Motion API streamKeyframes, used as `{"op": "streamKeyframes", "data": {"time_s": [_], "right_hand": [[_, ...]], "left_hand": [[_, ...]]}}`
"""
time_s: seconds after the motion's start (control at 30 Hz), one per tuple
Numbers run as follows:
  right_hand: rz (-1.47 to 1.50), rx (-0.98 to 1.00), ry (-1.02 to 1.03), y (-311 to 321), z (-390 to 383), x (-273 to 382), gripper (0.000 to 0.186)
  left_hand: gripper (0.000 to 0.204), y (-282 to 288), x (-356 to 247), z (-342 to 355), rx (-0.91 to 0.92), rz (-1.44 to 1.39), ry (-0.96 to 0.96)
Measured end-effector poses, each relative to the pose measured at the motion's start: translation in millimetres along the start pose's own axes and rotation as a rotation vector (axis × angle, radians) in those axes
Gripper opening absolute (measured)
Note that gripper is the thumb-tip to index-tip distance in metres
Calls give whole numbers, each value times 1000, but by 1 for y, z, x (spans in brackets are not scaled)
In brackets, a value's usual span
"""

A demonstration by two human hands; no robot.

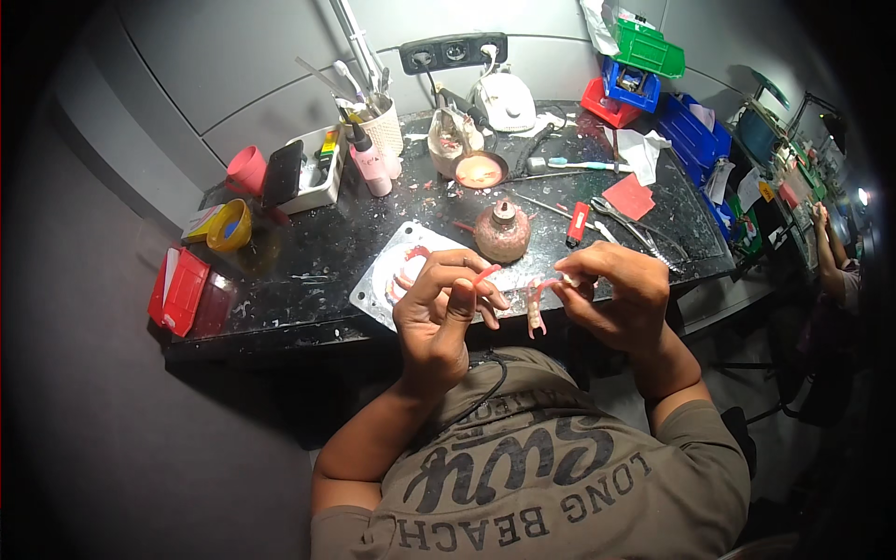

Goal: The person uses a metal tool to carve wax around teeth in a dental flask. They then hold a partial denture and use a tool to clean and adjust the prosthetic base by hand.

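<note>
My left hand is closed in a pinch, with a short pink-red strip sticking out past the fingertips. Facing it, my right hand grips a partial denture by one end between thumb and fingers. The denture has a pink base and a row of pale teeth, and it hangs down between the hands. The strip and the denture are apart. Beneath my left hand lies a white plate with holes at its corners and a red ring-shaped piece on it. A round, stained burner bottle stands just beyond both hands.
Behind the bottle are a small pan, a pink squeeze bottle and a tool cup. Metal tools, a red-handled knife, red wax sheets and a toothbrush lie to the right. Another person's arm shows far right.
</note>
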State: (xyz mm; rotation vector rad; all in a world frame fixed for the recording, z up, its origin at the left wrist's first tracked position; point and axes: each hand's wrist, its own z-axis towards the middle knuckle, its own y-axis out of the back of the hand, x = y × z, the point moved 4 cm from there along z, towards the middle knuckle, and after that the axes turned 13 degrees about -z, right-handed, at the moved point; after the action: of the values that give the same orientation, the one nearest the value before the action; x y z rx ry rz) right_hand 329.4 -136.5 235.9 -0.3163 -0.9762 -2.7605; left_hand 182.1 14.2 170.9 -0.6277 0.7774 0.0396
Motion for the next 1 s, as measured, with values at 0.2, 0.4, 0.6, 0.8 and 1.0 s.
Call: {"op": "streamKeyframes", "data": {"time_s": [0.2, 0.4, 0.6, 0.8, 1.0], "right_hand": [[11, -8, -16, 4, 0, -4, 22], [61, -37, -50, 6, -2, -6, 22], [22, -40, -26, 8, -1, -4, 22], [29, -57, -31, 9, -1, -5, 22], [22, -51, -44, 10, -1, -5, 22]], "left_hand": [[27, 4, 1, 1, 2, 0, -5], [24, 4, -1, 4, -1, -10, -15], [21, 6, 0, 4, -2, -15, -18], [20, 7, 0, 5, 4, -11, -26], [22, 7, -1, 6, 10, -3, -24]]}}
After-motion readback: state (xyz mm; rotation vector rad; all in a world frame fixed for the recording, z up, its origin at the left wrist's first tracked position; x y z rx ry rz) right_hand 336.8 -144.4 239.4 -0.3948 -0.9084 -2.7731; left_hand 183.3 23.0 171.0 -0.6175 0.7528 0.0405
